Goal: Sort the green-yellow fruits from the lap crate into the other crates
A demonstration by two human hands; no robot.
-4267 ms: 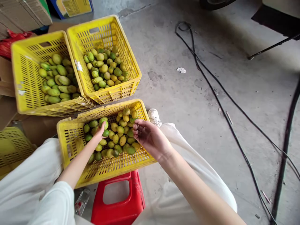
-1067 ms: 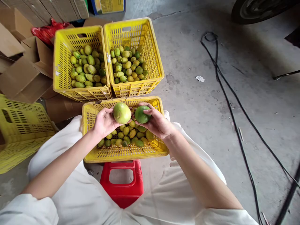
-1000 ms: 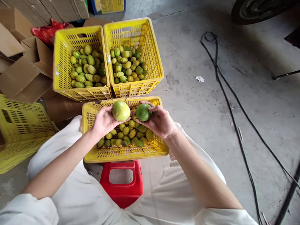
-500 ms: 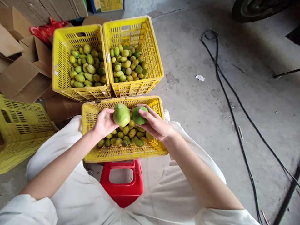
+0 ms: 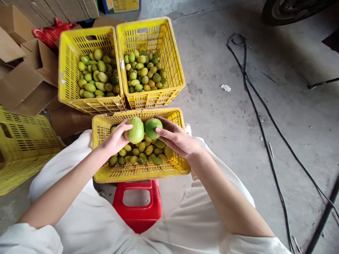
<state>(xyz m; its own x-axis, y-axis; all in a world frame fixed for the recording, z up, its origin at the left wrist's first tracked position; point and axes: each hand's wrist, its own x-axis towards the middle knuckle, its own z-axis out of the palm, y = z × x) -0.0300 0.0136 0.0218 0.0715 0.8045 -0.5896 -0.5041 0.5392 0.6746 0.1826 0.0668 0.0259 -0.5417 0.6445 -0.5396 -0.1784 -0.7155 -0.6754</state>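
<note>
Over yellow plastic crate (image 5: pixel 143 173), gap's tightened: curled left hand (image 5: pixel 116 139) grips pale-green oval fruit (image 5: pixel 135 131), right hand (image 5: pixel 179 140) round green fruit (image 5: pixel 152 127).

I am noting black cable (image 5: pixel 245 74) looping over concrete floor (image 5: pixel 212 141) at right, wheel (image 5: pixel 283 14) beyond it; cardboard boxes (image 5: pixel 21 84) and red plastic bag (image 5: pixel 53 33) at front left.

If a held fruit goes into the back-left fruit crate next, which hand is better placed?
Probably the left hand: it holds the paler fruit on the side nearer that crate. The right hand, holding the darker green fruit, would likely have to reach across.
</note>
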